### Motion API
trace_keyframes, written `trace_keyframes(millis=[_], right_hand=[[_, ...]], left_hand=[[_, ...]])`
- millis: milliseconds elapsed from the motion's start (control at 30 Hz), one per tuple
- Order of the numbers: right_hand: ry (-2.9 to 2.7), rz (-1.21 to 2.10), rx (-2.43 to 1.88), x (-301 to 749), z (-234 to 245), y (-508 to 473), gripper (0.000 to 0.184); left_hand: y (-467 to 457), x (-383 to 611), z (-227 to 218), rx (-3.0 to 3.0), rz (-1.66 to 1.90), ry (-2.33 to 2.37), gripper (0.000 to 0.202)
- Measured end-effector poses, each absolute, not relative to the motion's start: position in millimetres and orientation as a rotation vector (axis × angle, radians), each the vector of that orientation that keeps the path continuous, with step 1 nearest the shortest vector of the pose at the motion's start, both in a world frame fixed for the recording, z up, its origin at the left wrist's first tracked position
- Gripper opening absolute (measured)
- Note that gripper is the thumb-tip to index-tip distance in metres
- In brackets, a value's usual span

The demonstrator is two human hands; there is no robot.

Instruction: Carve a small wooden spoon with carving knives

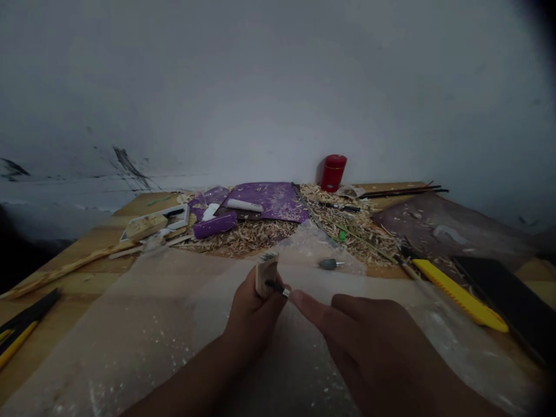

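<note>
While the left hand [254, 315] grips a small wood block [266, 273] and black-handled tool [276, 286] above the bench [87, 272], the right hand [362, 341] lies open, index fingertip [299, 298] just beside the tool's metal tip [285, 293].

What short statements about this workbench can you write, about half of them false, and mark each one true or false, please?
The left hand holds a small block of pale wood. True.
The right hand holds a yellow cutter. False: its fingers reach toward a small black-handled tool at the block, and the yellow cutter lies to the right on the wooden table.
A red cylindrical container stands at the back of the table. True.
The purple mat lies under the hands. False: the purple mat lies farther away, beside wood shavings.
</note>
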State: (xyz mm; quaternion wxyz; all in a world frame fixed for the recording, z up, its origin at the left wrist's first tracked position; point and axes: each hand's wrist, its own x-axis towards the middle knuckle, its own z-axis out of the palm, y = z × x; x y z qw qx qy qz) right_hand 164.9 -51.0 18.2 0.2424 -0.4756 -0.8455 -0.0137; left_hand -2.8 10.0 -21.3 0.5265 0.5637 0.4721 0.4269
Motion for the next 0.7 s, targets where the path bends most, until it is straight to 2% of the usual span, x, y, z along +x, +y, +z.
trace_keyframes(millis=[233, 500, 600, 700], right_hand=[[-2.181, -0.024, -1.187, 150.9, 5.2, -50.5, 0.040], [-2.080, -0.086, -1.177, 132.3, -18.5, -46.7, 0.043], [-2.031, -0.018, -1.150, 126.9, -23.3, -46.0, 0.047], [-1.966, 0.184, -1.110, 125.2, -23.9, -45.5, 0.044]], left_hand=[[4.4, 2.4, -17.2, 1.227, 1.077, 1.243, 0.012], [5.5, 3.3, -12.5, 1.121, 1.051, 1.232, 0.021], [3.6, 2.0, -9.5, 1.081, 1.069, 1.211, 0.022], [3.5, -0.2, -5.9, 1.081, 1.111, 1.179, 0.021]])
